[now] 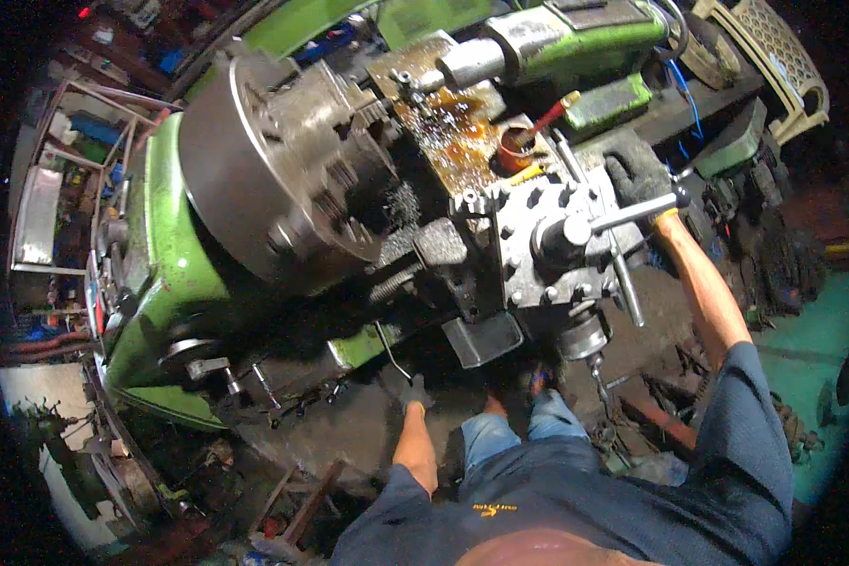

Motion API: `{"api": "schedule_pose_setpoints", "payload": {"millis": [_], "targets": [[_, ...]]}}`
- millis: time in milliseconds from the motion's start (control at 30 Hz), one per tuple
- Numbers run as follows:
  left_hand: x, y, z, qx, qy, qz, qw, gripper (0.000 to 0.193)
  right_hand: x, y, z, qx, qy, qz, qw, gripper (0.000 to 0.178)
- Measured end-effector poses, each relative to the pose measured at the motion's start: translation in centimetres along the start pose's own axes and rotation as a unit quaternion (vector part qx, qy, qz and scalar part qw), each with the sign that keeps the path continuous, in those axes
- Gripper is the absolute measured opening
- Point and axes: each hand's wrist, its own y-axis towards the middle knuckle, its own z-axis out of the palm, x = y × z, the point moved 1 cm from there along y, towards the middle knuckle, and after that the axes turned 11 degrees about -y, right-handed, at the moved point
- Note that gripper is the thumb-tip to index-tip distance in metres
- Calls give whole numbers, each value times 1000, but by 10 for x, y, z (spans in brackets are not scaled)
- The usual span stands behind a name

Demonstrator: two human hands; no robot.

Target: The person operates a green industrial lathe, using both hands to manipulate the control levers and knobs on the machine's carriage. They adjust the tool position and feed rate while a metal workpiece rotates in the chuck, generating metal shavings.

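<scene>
My left hand [413, 391], in a dark glove, is closed around the lower end of a thin bent lever [392, 353] on the front of a green lathe. My right hand [638, 172], in a grey glove, is curled beyond the tool post [549, 241], next to its clamping handle [637, 211]; what its fingers grip is hidden. A large chuck [245, 160], partly blurred, stands at the left with a rough metal workpiece [316, 118] in its jaws. Dark metal chips [401, 206] lie beside the jaws.
The tailstock [575, 47] stands at the far right. A red pot [515, 149] with a red-handled brush [552, 113] sits on the oily lathe bed [443, 132]. A beige plastic chair [774, 57] is behind. Metal parts crowd the right floor.
</scene>
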Motion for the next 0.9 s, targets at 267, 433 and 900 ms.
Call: {"api": "schedule_pose_setpoints", "payload": {"millis": [267,433,900], "targets": [[48,-21,-24,-30,189,73,979,40,0,2,-6,4,21,-3,1000,23],[-32,-120,-12,21,3,238,971,23,2,3,-9,30,35,-11,999,25],[-399,-523,123,-50,-12,852,522,21,-6,-1,-11,-9,63,-26,998,21]]}}
